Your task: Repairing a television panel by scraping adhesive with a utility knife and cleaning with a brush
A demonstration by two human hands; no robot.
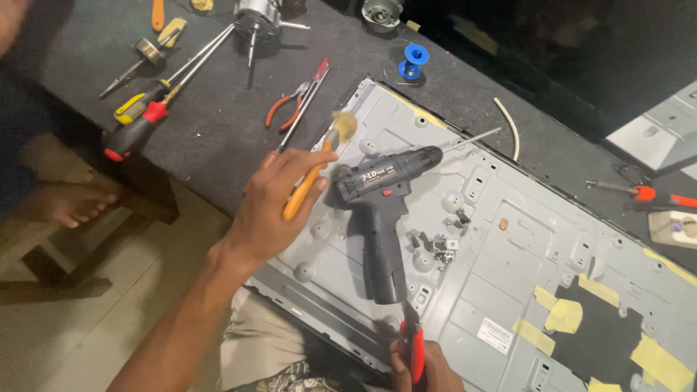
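Here the left hand (272,207) grips an orange-handled brush (319,170), its bristles over the far left corner of the grey metal panel (508,261) lying on the dark tabletop (218,123). Just right of the brush a black cordless drill (381,210) rests on the panel. At the near edge, the right hand (425,366) is closed around a red-handled tool (415,348).

A black drill (381,218) is laid on the grey metal panel (508,254). At eleven o'clock, two screwdrivers (141,112) are seen on the dark table (218,123). Orange pliers (287,107) are placed near them. A blue spool (414,59) is seen at twelve o'clock.
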